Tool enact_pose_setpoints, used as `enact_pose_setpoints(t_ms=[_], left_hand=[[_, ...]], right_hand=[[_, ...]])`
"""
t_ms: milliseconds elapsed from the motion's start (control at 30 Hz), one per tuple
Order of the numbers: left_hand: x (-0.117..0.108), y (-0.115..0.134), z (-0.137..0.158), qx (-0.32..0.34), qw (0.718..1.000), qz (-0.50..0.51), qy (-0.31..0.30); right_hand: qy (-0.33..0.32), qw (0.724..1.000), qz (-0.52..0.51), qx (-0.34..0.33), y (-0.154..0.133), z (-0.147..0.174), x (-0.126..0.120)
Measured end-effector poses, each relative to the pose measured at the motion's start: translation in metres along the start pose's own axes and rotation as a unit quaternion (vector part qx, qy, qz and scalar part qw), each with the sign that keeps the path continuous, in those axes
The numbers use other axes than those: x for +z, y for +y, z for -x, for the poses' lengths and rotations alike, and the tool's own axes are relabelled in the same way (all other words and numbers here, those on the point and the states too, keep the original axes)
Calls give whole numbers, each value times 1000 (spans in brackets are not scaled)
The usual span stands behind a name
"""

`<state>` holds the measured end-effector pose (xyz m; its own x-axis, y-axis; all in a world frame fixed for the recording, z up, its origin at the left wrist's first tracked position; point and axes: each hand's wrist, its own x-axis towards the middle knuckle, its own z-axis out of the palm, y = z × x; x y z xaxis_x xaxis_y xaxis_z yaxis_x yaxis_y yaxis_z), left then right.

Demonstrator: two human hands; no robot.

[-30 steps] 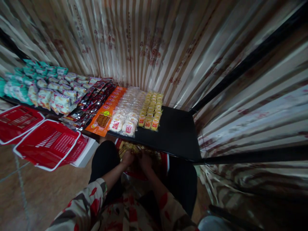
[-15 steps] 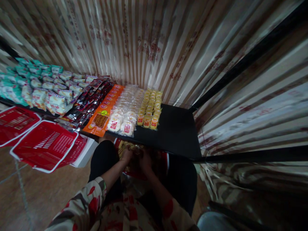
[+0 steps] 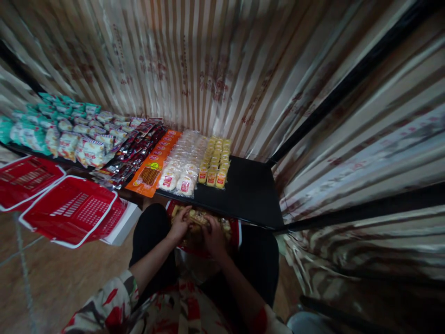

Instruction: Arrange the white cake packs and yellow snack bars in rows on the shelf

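Observation:
My left hand [image 3: 180,224] and my right hand [image 3: 213,234] are closed on the two ends of a yellowish packaged snack [image 3: 198,217]. They hold it level, just above a red basket [image 3: 238,234] between my knees. More yellowish packets lie in the basket, partly covered by my hands. On the black shelf board [image 3: 252,185] beyond, small yellow snack packs [image 3: 215,160] stand in rows. Beside them to the left are clear packs of round white crackers [image 3: 177,174]. The print on the held packet is too dim to read.
Further left on the shelf lie an orange snack bag [image 3: 151,169], dark red packets [image 3: 135,150], white snack bags [image 3: 88,148] and green bags [image 3: 31,134]. Red shopping baskets [image 3: 71,211] rest at lower left. A striped curtain [image 3: 194,69] and black poles [image 3: 313,111] bound the shelf.
My hands have come up slightly and apart, and the yellowish packet now shows between them. The view has shifted a little, so the shelf goods appear slightly lower.

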<state>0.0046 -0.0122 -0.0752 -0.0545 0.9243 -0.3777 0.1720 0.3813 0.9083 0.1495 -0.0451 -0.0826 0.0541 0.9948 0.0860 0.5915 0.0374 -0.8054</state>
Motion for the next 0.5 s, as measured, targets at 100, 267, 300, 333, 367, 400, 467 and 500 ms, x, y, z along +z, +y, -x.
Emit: enact_pose_setpoints(t_ms=[100,267,300,333,367,400,467,500], left_hand=[[-6,1,8,18,999,32,-34],[-7,5,14,-3,999,37,-25],[-6,8,15,-13,999,39,-29],[-5,10,17,-23,998,43,-36],[-5,13,18,-30,997,49,-47],[-5,15,19,-34,996,56,-58],[-6,20,22,-38,994,66,-77],[-8,22,23,-37,994,67,-84]], right_hand=[[-15,1000,0,8,-8,-1,-12],[-43,994,-72,76,-25,-14,-29],[-44,992,-84,79,-28,-18,-33],[-43,992,-88,79,-31,-21,-37],[-40,993,-84,79,-33,-25,-41],[-39,993,-76,79,-35,-28,-45],[-51,994,-58,80,-36,-34,-52],[-60,994,-52,80,-36,-36,-54]])
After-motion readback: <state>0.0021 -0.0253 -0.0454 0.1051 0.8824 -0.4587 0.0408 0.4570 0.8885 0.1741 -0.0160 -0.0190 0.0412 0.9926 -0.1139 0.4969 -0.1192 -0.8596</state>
